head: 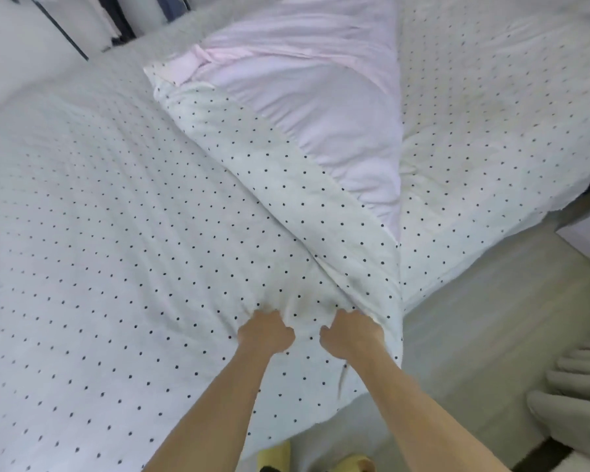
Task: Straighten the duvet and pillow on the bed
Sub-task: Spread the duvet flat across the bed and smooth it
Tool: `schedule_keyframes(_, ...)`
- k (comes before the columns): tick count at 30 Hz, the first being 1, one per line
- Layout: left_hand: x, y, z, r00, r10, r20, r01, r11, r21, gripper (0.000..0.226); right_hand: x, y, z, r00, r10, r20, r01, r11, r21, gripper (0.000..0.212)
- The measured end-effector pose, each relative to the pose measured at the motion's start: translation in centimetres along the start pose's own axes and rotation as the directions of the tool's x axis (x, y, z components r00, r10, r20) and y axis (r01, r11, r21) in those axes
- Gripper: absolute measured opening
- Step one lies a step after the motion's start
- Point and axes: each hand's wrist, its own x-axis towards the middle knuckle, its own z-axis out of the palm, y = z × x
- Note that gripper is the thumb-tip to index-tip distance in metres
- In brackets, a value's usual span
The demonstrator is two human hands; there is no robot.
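1. Now two hands show, both on bare arms, side by side near the bed's near edge.
2. The left hand (265, 330) is curled tight, its fingers clenched round a bunch of duvet cloth.
3. The right hand (349, 335) grips a second bunch in the same way. The two fists are near each other but not touching.
4. One duvet (116, 233), white with small dark dots, covers the left part of the bed, and its edge hangs over the bed's side by the right forearm.
5. One long flap of it is folded back, running from the hands toward the far side and showing a pale pink underside (304, 97).
6. Right of that fold, the one bed's dotted sheet (491, 114) lies uncovered.
7. Two yellow slippers stand on the grey floor (474, 335) at the bottom edge, one (276, 453) between the forearms and one (353, 463) partly hidden by the right forearm.
8. One grey ribbed soft thing (579, 386) sits at the lower right. I cannot tell what it is.
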Motion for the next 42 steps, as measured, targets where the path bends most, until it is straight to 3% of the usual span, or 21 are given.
schedule_keyframes(4,-0.1,1.6,-6.7,0.998,0.067,-0.018,-0.069,0.964,-0.257,0.030,-0.4,-1.3,-7.6,0.977,-0.085,-0.193,0.087,0.996,0.005,0.057)
schedule_keyframes(10,3.8,1.9,-18.0,0.975,0.076,-0.206,-0.186,0.785,-0.591,0.049,2.2,-3.1,-17.7,0.904,-0.201,-0.378,0.217,0.976,-0.001,0.067)
schedule_keyframes(15,9.6,1.4,-24.8,0.936,-0.095,-0.338,-0.198,0.653,-0.731,0.066,8.4,-6.9,-23.2,0.872,-0.303,-0.385,0.312,0.949,-0.040,0.078)
schedule_keyframes(18,13.4,1.1,-27.6,0.933,-0.171,-0.318,-0.170,0.570,-0.804,0.076,13.9,-10.0,-25.1,0.882,-0.338,-0.328,0.335,0.940,-0.067,0.091)
schedule_keyframes(23,19.2,0.3,-30.3,0.938,-0.235,-0.256,-0.115,0.485,-0.867,0.086,20.7,-14.3,-24.0,0.924,-0.272,-0.268,0.293,0.955,0.043,0.114)
schedule_keyframes(25,21.0,0.2,-30.6,0.959,-0.216,-0.182,-0.073,0.432,-0.899,0.089,22.6,-14.2,-23.4,0.935,-0.187,-0.301,0.234,0.964,0.130,0.091)
schedule_keyframes(27,21.7,0.4,-30.8,0.971,-0.212,-0.110,-0.033,0.340,-0.940,0.092,23.5,-14.0,-23.3,0.951,-0.138,-0.276,0.202,0.954,0.222,0.046)
schedule_keyframes(29,22.1,0.9,-31.3,0.970,-0.231,-0.079,-0.024,0.229,-0.973,0.092,23.0,-13.4,-23.6,0.951,-0.172,-0.256,0.225,0.954,0.196,0.022)
schedule_keyframes(33,21.1,2.3,-34.4,0.943,-0.331,-0.031,-0.028,0.012,-1.000,0.098,19.1,-10.8,-27.3,0.936,-0.255,-0.241,0.329,0.878,0.348,0.020)
schedule_keyframes(35,19.9,4.0,-36.3,0.934,-0.353,-0.060,-0.061,0.009,-0.998,0.097,16.3,-8.5,-30.2,0.940,-0.238,-0.245,0.326,0.839,0.436,0.022)
schedule_keyframes(38,16.5,9.8,-38.9,0.942,-0.305,-0.140,-0.128,0.059,-0.990,0.068,12.5,-3.2,-35.5,0.934,-0.173,-0.313,0.303,0.846,0.438,0.032)
schedule_keyframes(42,9.7,20.5,-41.5,0.974,-0.122,-0.189,-0.203,-0.111,-0.973,0.014,7.6,5.5,-40.6,0.912,-0.012,-0.409,0.197,0.890,0.411,0.037)
